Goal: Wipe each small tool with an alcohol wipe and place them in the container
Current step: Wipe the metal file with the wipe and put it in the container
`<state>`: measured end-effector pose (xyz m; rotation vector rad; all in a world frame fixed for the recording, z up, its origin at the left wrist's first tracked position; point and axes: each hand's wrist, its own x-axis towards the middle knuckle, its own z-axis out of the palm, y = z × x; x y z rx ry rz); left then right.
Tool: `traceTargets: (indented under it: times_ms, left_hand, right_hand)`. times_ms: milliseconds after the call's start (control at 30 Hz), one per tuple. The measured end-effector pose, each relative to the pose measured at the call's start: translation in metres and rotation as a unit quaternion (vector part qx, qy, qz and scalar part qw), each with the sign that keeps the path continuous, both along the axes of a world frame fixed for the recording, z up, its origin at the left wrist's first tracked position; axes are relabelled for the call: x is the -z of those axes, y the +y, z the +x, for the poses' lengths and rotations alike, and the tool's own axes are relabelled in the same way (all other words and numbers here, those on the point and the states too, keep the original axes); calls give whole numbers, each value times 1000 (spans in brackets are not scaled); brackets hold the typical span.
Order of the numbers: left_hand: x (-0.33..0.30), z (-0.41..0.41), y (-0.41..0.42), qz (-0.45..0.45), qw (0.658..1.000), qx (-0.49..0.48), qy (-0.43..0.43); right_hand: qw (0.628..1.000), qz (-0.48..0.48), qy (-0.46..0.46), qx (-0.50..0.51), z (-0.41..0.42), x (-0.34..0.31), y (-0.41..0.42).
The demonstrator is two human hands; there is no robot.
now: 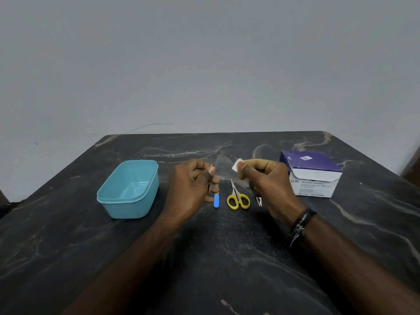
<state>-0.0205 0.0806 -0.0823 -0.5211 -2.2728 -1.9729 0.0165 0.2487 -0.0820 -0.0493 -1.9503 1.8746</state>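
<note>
At the left of the dark marbled table (pixel 227 258) stands the light blue plastic container (pixel 128 189), open at the top, with nothing visible inside it. Just right of it the left hand (pixel 192 189) is raised above the tabletop with its fingers curled; something thin and dark seems to sit between them, but whether the hand really holds anything cannot be told. Below its fingertips lies a small tool with a blue handle (pixel 216 201), its upper part hidden behind the fingers. Next come the small yellow-handled scissors (pixel 237 197), blades closed and pointing away from the person, flat on the table. Right of them a slim metal tool (pixel 259 201), perhaps tweezers or clippers, shows only its near end from under the right hand (pixel 263 178). That hand pinches a small white alcohol wipe (pixel 236 165) between thumb and forefinger, held up in the air with the other fingers folded. Farthest right sits the purple and white box of alcohol swabs (pixel 312 173), flap open.

All three tools appear still unwiped, so the step in hand seems to be readying the wipe and choosing the first tool. To do it well, the left hand should lift one tool by its handle, and the right should fold the wipe around the metal and draw it along the full length, both faces, before the tool goes into the container.
</note>
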Motion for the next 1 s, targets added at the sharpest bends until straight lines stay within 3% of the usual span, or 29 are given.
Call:
traceTargets:
  times_ms: [533, 1000]
  left_hand:
    - [14, 5, 11, -30, 995, 38, 85]
    - [17, 5, 10, -60, 991, 75, 88]
  right_hand:
    - [998, 50, 35, 32, -3, 6, -6]
    - [997, 66, 38, 11, 0, 4, -6]
